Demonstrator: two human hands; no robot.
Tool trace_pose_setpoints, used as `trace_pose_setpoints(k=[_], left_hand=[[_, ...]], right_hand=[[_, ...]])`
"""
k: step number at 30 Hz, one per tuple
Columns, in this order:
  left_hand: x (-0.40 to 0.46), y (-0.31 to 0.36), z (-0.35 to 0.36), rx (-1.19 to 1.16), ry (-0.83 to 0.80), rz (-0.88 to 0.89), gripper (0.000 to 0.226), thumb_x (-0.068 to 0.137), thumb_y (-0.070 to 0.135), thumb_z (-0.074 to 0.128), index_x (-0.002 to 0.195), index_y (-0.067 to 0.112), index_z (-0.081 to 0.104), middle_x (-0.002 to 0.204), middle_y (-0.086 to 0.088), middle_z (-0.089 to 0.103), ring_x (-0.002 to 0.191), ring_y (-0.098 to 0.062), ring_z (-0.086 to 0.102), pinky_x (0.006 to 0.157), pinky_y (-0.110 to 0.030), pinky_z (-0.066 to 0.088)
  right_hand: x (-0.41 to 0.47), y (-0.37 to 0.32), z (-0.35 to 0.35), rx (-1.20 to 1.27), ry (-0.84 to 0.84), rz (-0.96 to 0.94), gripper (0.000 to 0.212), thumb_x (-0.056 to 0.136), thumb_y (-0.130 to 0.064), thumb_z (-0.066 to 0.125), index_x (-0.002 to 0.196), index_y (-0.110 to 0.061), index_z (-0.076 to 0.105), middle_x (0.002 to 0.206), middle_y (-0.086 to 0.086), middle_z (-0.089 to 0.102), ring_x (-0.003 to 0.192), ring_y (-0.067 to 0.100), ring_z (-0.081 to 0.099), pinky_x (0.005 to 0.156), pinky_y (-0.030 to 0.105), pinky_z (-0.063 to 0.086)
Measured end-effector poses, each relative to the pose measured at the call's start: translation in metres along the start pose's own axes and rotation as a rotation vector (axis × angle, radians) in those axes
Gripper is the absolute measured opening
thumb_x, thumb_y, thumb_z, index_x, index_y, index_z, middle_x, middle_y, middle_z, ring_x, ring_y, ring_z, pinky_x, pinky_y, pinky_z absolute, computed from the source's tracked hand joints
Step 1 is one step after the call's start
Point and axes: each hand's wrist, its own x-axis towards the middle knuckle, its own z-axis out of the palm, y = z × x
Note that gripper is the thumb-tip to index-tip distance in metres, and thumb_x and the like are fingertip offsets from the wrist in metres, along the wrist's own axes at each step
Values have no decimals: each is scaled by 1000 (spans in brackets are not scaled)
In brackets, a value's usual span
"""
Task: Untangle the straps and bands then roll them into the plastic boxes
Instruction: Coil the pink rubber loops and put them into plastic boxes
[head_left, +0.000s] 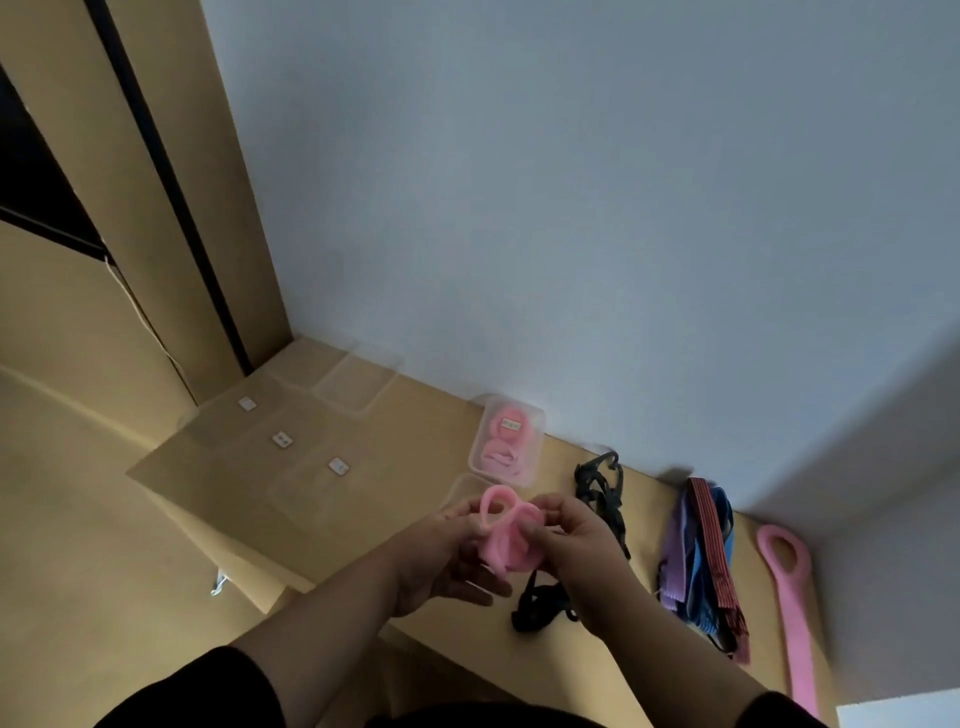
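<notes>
— What is lying on the tan table (363, 525) along the pale wall?

— Clear plastic boxes (358, 387) are sitting at far left, and one closed box (506, 440) is holding rolled pink bands. To the right, a black strap (602, 493), a striped bundle (701, 551) and a long pink band (789, 597) are lying apart.

— And the hands?

— The left hand (441, 556) and right hand (576, 540) are both pinching a looped pink band (506, 530), holding it above the table's near edge.
</notes>
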Motion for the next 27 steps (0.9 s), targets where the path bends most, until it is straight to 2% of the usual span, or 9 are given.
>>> trace_pose_setpoints(k=[3, 6, 11, 14, 17, 20, 22, 24, 27], left_hand=[[6, 1, -31, -8, 37, -20, 30, 97, 19, 52, 126, 21, 61, 116, -22, 68, 96, -30, 66, 87, -45, 54], [12, 4, -52, -59, -4, -75, 29, 95, 15, 53, 121, 8, 63, 105, -20, 69, 91, -29, 65, 85, -43, 54], [21, 5, -73, -76, -68, -121, 30, 96, 22, 61, 122, 7, 61, 103, -19, 71, 88, -28, 67, 84, -41, 56], [29, 3, -79, 143, -9, -90, 29, 89, 17, 72, 116, 8, 66, 110, -23, 71, 92, -28, 69, 88, -40, 56], [39, -1, -78, 390, 32, -58, 21, 85, 15, 75, 106, 17, 72, 105, -18, 72, 91, -27, 71, 86, -40, 57], [50, -4, -76, 596, 97, -9, 19, 84, 27, 75, 102, 29, 70, 92, -4, 74, 76, -14, 64, 79, -39, 57], [59, -3, -76, 696, 122, 23, 22, 86, 37, 71, 106, 38, 63, 90, 3, 72, 78, -16, 66, 77, -41, 56], [72, -3, -79, 778, 149, 53, 28, 86, 42, 68, 113, 35, 64, 91, 4, 71, 82, -19, 68, 76, -39, 56], [92, -2, -81, 913, 195, 91, 19, 88, 39, 64, 105, 31, 69, 94, 4, 71, 84, -17, 66, 81, -40, 55]], right_hand=[[13, 1, 17, -46, 29, 5, 7, 92, -2, 66, 89, -8, 63, 97, 23, 68, 77, 31, 71, 63, 34, 57], [21, 4, 33, -76, 45, -3, 12, 92, 2, 63, 86, -8, 60, 90, 15, 67, 72, 25, 70, 60, 32, 56], [32, 17, 46, -131, 122, -8, 18, 90, 5, 65, 83, -11, 58, 86, 13, 65, 70, 22, 67, 56, 28, 52], [36, 26, 49, -251, 211, 12, 15, 88, -4, 72, 83, -17, 66, 90, 9, 68, 73, 21, 69, 60, 28, 55], [42, 35, 47, -531, 252, 17, 15, 87, -17, 75, 83, -30, 69, 86, -5, 69, 81, 13, 65, 68, 26, 53], [51, 38, 43, -722, 242, 8, 14, 87, -26, 76, 98, -27, 67, 96, -9, 68, 94, 7, 61, 79, 28, 50], [58, 38, 40, -768, 224, 30, 21, 88, -29, 74, 107, -23, 66, 98, -9, 67, 95, 9, 61, 83, 30, 51], [67, 38, 36, -814, 205, 48, 23, 89, -31, 72, 109, -23, 65, 98, -10, 66, 95, 10, 61, 83, 31, 51], [81, 43, 29, -871, 195, 68, 15, 89, -38, 70, 99, -31, 61, 99, -11, 67, 94, 12, 62, 84, 36, 54]])
